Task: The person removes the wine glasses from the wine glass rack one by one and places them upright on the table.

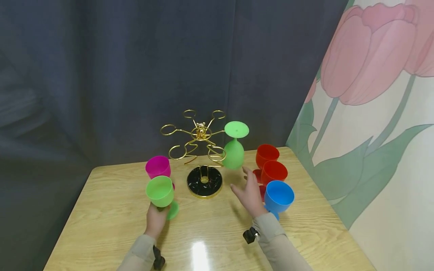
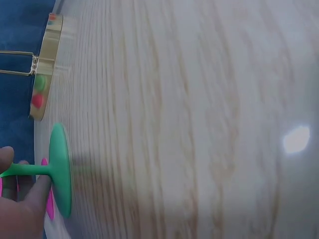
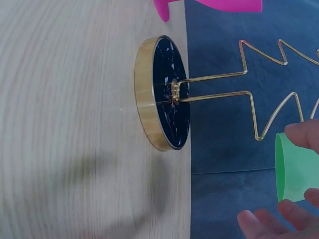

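My left hand (image 1: 157,218) grips a green goblet (image 1: 160,192) by its stem, bowl upward. In the left wrist view, thumb and fingers lie round the stem (image 2: 30,170), close to the round foot (image 2: 61,169). Whether the foot touches the table cannot be told. Another green goblet (image 1: 234,154) hangs upside down at the right side of a gold wire rack (image 1: 200,133). Just below its bowl, my right hand (image 1: 251,194) is held with thumb and fingers apart, holding nothing. The right wrist view shows the fingers (image 3: 294,214) near that bowl (image 3: 299,169).
A magenta goblet (image 1: 158,166) stands behind the held green one. To the right stand two red goblets (image 1: 267,155) and a blue goblet (image 1: 279,195). The rack's black round base (image 1: 204,181) sits mid-table (image 1: 210,226). A dark curtain (image 1: 152,75) hangs behind the table.
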Tool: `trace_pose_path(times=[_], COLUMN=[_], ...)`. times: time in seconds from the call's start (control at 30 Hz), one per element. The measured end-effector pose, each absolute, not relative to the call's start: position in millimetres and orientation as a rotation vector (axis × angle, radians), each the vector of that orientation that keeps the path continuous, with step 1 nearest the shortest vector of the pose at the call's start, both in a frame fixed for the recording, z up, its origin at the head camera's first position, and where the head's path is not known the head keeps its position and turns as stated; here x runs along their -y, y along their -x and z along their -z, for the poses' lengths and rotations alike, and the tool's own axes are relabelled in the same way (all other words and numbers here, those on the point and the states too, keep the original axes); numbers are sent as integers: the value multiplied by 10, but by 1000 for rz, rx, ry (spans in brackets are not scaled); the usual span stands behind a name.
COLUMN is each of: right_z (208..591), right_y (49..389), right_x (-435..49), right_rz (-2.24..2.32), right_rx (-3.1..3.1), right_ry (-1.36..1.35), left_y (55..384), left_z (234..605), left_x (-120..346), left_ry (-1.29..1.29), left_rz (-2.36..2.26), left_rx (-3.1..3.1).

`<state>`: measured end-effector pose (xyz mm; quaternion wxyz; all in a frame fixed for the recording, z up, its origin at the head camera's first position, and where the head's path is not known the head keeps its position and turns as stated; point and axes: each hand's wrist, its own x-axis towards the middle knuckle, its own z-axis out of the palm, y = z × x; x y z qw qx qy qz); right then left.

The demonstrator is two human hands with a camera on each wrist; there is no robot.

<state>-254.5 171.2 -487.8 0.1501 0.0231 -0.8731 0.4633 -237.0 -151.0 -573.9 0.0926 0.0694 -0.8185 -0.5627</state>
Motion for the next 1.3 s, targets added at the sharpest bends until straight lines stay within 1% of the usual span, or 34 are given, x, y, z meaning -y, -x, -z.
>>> trace_pose_path(times=[0.43, 0.67, 0.97, 1.13, 1.3], right_z=[4765, 4663, 4571, 4577, 4565], right_y=[2647, 2751, 2891, 2947, 2975], right_x=[-1699, -1712, -1761, -1790, -1805], right_rz=[-1452, -1430, -1356, -1345, -1359], right_rx=[2489, 2483, 2478, 2499, 2481], right_ry=[-9, -14, -11, 1, -5], left_y=[2327, 2278, 2305, 2320, 2417], left_z=[5651, 5433, 5151, 4896, 4448], left_x=[1672, 1767, 1821, 1792, 1705], left_ry=[-190, -260, -201, -149, 7], left_rz=[1685, 1751, 1733, 1529, 1344], left_rx=[2479, 2474, 2247, 2097, 1968])
